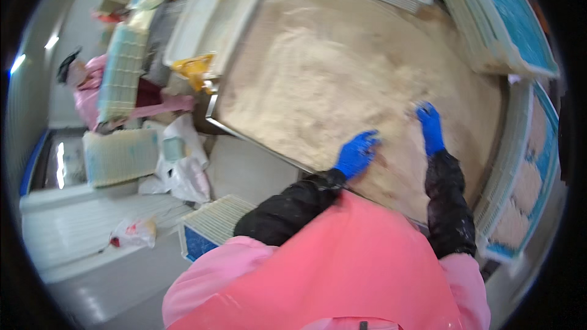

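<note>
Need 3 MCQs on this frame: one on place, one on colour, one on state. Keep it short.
1. Where is the left hand?
A. on the pale crumb heap in the big tray
B. on the white bag on the floor
C. on the stacked racks

2. What colour are the gloves on both hands?
A. white
B. blue
C. yellow

3. How is the right hand?
A. closed round a scoop
B. raised clear of the tray
C. open, fingers pressed into the crumbs, holding no tool

Key: 1 A, the left glove rests at the near edge of the crumb heap. 2 B, both gloves are bright blue against the black sleeves. 3 C, the right hand lies flat in the crumbs with nothing held.
</note>
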### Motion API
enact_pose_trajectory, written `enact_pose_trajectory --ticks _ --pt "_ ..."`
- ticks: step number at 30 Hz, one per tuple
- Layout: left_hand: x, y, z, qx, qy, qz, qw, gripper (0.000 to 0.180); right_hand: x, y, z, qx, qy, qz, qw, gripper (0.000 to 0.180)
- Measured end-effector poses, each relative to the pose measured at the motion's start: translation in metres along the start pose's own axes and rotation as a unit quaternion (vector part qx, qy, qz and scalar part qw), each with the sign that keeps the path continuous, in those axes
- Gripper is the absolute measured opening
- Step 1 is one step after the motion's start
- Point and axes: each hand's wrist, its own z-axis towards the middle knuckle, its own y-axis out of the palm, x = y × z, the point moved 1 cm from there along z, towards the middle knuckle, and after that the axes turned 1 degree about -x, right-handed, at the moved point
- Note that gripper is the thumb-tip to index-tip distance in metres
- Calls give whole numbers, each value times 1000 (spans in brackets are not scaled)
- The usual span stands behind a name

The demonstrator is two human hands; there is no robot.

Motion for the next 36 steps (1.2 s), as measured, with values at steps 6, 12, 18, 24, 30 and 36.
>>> enact_pose_trajectory --ticks 6,12,18,24,30,36 --pt "-28 -8 -4 103 -154 -251 950 29 -26 45 -61 -5 143 248 958 35" --pt "-26 -36 11 95 24 46 994 35 27 16 -122 118 143 -64 981 29" --pt "-18 -8 38 177 -50 -162 969 39 -4 52 -101 98 -138 -364 916 30" --pt "-16 -8 40 131 -37 -104 985 40 -9 84 -70 11 -118 -491 863 26" --pt "-25 -11 31 125 -32 -168 977 41 7 60 -117 -83 -186 -327 923 26" --pt "-17 14 24 190 -108 -309 926 41 40 52 -120 175 -63 -214 959 36"
